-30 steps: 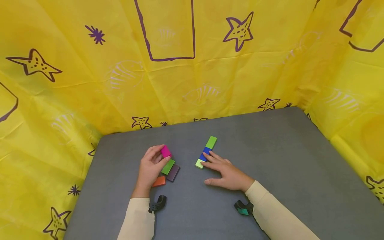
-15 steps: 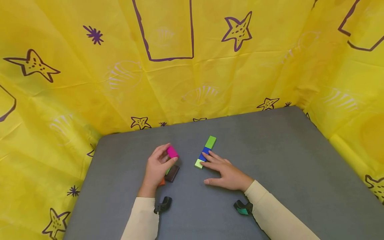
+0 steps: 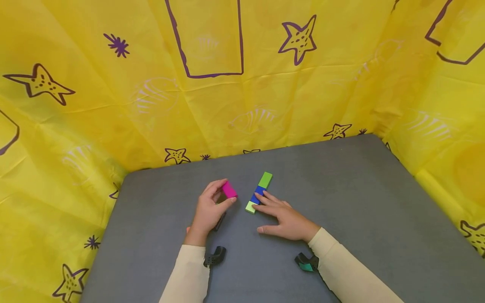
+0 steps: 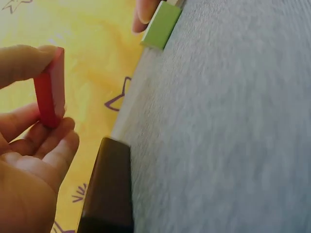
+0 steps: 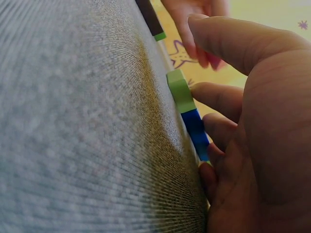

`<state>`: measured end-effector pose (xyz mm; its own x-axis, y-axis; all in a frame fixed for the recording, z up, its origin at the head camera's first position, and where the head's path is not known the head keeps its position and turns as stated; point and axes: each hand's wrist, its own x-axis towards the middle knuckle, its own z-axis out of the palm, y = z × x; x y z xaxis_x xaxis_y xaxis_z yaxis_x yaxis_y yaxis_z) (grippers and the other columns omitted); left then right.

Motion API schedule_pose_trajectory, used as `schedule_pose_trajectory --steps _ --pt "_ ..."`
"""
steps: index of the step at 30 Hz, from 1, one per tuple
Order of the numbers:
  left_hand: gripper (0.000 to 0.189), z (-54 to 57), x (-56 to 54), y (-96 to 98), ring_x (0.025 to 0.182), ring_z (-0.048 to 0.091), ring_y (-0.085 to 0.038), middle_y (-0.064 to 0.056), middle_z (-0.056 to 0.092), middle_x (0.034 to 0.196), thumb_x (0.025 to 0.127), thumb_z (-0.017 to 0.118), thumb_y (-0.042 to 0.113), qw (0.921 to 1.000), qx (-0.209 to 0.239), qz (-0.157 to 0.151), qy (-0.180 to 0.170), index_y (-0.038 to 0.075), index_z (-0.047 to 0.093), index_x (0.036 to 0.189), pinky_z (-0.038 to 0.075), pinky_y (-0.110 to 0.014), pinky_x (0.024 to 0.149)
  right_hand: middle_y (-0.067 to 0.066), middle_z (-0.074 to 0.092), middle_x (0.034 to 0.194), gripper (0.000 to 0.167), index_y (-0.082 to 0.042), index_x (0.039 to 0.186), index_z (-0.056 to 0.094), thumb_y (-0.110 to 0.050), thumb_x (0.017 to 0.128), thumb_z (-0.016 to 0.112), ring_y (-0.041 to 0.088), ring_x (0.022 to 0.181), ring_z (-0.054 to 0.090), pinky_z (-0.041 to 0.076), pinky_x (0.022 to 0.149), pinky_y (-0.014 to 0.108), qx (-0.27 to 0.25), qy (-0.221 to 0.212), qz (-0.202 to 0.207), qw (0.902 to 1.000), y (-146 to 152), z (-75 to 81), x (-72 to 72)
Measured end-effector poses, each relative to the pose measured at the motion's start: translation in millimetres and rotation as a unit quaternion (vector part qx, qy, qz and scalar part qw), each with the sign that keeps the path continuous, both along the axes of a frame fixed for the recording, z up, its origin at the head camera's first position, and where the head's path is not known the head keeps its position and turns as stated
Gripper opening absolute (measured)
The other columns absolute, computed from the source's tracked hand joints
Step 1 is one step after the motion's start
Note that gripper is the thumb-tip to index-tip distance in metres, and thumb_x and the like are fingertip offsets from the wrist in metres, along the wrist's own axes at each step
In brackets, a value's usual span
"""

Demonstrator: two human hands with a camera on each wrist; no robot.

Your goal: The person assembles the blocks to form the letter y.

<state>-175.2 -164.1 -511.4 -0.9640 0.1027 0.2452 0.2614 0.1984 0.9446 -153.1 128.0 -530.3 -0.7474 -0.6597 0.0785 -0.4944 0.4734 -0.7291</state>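
My left hand (image 3: 207, 210) pinches a magenta block (image 3: 229, 190) between thumb and fingertips. In the left wrist view this block (image 4: 57, 87) is held up off the table. To its right, a slanting row joins a bright green block (image 3: 266, 179), a blue block (image 3: 260, 190) and a pale green block (image 3: 250, 206) end to end. My right hand (image 3: 289, 219) lies with fingers extended, its fingertips on the blue and pale green blocks. Under the left hand a dark block (image 3: 220, 221) and an orange block (image 3: 187, 229) show only in part.
The blocks lie on a grey table (image 3: 341, 189). A yellow cloth (image 3: 212, 118) with starfish drawings hangs behind it and at both sides. Each wrist wears a black camera mount, a left mount (image 3: 215, 256) and a right mount (image 3: 306, 261).
My left hand has carried the magenta block rightward, closer to the row, and now covers the green block and most of the dark and orange ones. My right hand has stayed in place.
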Motion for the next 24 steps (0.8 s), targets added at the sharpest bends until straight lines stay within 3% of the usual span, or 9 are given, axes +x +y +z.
schedule_pose_trajectory --steps 13,19,24 --pt "0.067 -6.6 -16.7 22.0 0.134 0.064 -0.033 -0.014 0.062 0.142 0.093 0.090 0.012 0.9928 -0.119 0.003 -0.012 -0.004 0.061 0.151 0.050 -0.044 0.108 -0.004 0.021 0.179 0.077 -0.021 0.165 0.051 -0.058 0.102 0.072 0.023 0.165 0.006 0.018 0.121 0.072 0.004 0.000 -0.003 1.0000 1 -0.5 -0.8" --pt "0.066 -7.2 -21.8 29.9 0.137 0.061 -0.032 -0.013 0.063 0.146 0.092 0.091 0.017 0.9756 -0.215 0.028 -0.035 0.003 0.064 0.151 0.049 -0.047 0.111 -0.005 0.019 0.179 0.077 -0.021 0.165 0.050 -0.060 0.102 0.071 0.023 0.165 0.006 0.018 0.121 0.072 -0.001 -0.002 0.001 1.0000 0 -1.7 -1.1" --pt "0.066 -7.8 -22.3 32.6 0.142 0.055 -0.036 -0.012 0.061 0.152 0.093 0.091 0.019 0.9600 -0.277 0.016 -0.033 0.007 0.063 0.153 0.043 -0.055 0.116 -0.004 0.019 0.179 0.077 -0.021 0.166 0.049 -0.059 0.102 0.071 0.024 0.165 0.006 0.019 0.122 0.071 -0.004 -0.002 0.003 1.0000 0 -2.3 -1.6"
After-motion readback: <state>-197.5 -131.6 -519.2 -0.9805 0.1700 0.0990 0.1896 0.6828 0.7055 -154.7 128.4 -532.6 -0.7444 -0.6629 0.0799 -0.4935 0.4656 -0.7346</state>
